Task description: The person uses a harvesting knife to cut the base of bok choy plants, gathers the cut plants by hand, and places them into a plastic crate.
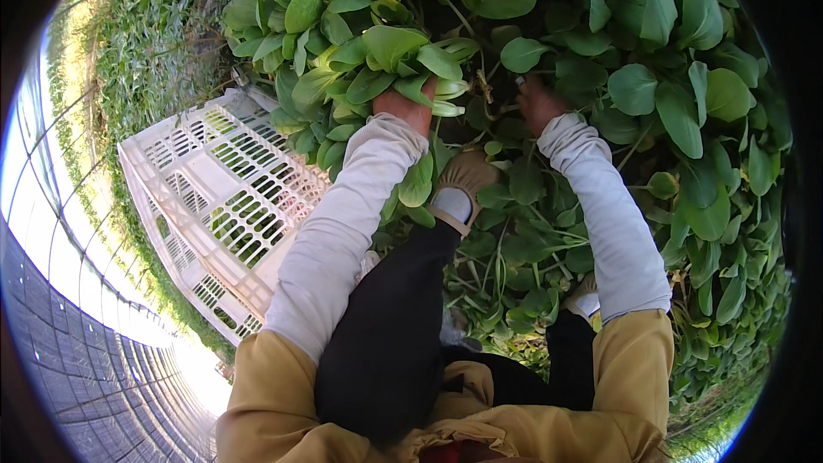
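My left hand (pixel 406 106) is closed around a bunch of leafy greens (pixel 392 54), their pale cut-looking stem ends pointing right. To the right, my right hand (pixel 537 101) reaches low among the growing leafy green plants (pixel 633 87). Leaves and shadow cover its fingertips, and a small pale, shiny bit shows beside them. What it holds, if anything, cannot be made out. Between the hands lie dark soil and some dry stalks (pixel 485 87).
White slatted plastic crates (pixel 206 186) stand on the left, with greens showing through the slots. My covered shoe (pixel 468 173) is planted below the hands, the other farther right. Dense plants fill the right side. Netting on a curved frame (pixel 96 360) rises at far left.
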Available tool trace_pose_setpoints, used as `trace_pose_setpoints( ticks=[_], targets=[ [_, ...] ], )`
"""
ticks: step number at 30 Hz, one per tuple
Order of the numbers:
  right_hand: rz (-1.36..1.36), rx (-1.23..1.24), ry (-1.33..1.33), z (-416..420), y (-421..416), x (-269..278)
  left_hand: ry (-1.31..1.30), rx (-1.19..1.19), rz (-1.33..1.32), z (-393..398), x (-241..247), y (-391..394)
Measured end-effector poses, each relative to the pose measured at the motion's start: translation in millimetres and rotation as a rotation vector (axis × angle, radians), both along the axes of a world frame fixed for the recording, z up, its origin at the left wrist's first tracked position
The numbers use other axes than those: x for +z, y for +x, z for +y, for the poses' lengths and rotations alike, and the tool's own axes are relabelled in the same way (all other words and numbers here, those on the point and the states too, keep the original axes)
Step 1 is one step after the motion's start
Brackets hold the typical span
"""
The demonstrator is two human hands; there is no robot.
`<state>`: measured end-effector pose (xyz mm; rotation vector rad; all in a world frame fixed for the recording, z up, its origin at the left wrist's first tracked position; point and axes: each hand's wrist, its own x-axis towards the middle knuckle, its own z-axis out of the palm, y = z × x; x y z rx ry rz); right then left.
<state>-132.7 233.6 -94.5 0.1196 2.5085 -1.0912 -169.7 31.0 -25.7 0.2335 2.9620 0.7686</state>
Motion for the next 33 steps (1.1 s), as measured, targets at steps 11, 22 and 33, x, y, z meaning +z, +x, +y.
trace_pose_setpoints(
  ticks=[11, 22, 33],
  targets=[
    [0.004, -0.057, -0.047, -19, 5, -17, -0.176, -0.072, 0.026, -19, -21, 9],
    [-0.006, 0.104, 0.069, -7, 2, -1, -0.141, -0.156, 0.028, -14, 11, 4],
    [0.452, -0.378, -0.857, 44, -17, 318, 1.26, -0.649, -0.53, 48, 196, -5]
  ],
)
